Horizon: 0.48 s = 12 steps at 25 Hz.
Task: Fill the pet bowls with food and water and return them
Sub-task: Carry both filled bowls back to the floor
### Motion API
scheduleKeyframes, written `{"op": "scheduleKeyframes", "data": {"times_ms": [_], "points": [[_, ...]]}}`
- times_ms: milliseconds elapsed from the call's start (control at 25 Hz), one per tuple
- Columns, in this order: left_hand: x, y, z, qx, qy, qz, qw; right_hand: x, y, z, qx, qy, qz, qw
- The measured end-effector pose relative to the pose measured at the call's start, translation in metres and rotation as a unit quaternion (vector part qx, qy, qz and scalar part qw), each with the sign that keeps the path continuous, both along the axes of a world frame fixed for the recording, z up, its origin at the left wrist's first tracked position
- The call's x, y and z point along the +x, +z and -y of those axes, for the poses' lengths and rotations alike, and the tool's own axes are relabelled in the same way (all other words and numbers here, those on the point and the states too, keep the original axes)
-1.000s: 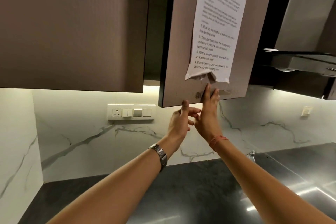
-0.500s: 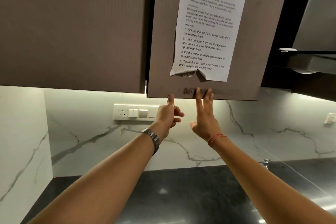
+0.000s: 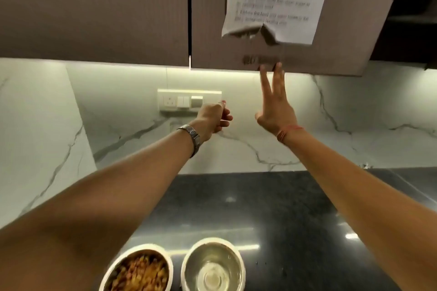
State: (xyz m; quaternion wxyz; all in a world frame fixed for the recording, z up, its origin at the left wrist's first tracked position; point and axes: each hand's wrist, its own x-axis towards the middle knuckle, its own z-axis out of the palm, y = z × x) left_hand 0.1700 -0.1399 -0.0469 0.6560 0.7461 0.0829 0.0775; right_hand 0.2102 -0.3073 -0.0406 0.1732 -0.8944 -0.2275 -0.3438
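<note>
Two steel pet bowls stand side by side on the dark counter (image 3: pixel 272 208) at the bottom of the view. The left bowl (image 3: pixel 138 269) holds brown food. The right bowl (image 3: pixel 212 266) looks clear and shiny inside; whether it holds water I cannot tell. My right hand (image 3: pixel 275 104) is raised, fingers spread, its fingertips on the lower edge of the brown cabinet door (image 3: pixel 279 59), which sits flush and shut. My left hand (image 3: pixel 214 117) hangs lower in front of the wall, fingers loosely curled, holding nothing.
A printed sheet (image 3: pixel 272 2) with a torn lower edge is taped to the cabinet door. A switch and socket panel (image 3: pixel 186 101) sits on the marble backsplash. A dark range hood (image 3: pixel 411 19) is at the upper right.
The cabinet door swung from open to shut under my right hand. My left hand dropped away from the door edge. The view tilted down, bringing the two bowls into sight.
</note>
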Motion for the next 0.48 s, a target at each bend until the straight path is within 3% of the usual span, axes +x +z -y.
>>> {"op": "scheduleKeyframes", "data": {"times_ms": [80,120,200,240,280,320,400,480], "points": [[-0.014,-0.042,-0.012,0.205,-0.04,0.014,0.978,-0.002,-0.017,0.001,-0.02,0.029,-0.06,0.998],[-0.027,-0.072,-0.022,0.353,-0.078,0.014,0.932,-0.005,-0.036,-0.001,-0.031,0.055,-0.129,0.99],[-0.053,-0.134,-0.045,0.613,-0.153,0.004,0.775,-0.012,-0.086,-0.004,-0.026,0.098,-0.255,0.962],[-0.068,-0.165,-0.06,0.689,-0.191,-0.001,0.699,-0.018,-0.115,-0.004,-0.024,0.105,-0.303,0.947],[-0.085,-0.194,-0.076,0.732,-0.225,-0.015,0.643,-0.026,-0.148,-0.003,-0.027,0.104,-0.345,0.932],[-0.102,-0.218,-0.094,0.745,-0.249,-0.04,0.617,-0.036,-0.18,-0.002,-0.033,0.094,-0.39,0.915],[-0.132,-0.256,-0.128,0.729,-0.243,-0.096,0.632,-0.057,-0.238,0.003,-0.049,0.063,-0.479,0.874],[-0.161,-0.286,-0.162,0.675,-0.168,-0.172,0.697,-0.077,-0.284,0.008,-0.06,0.028,-0.545,0.836]]}}
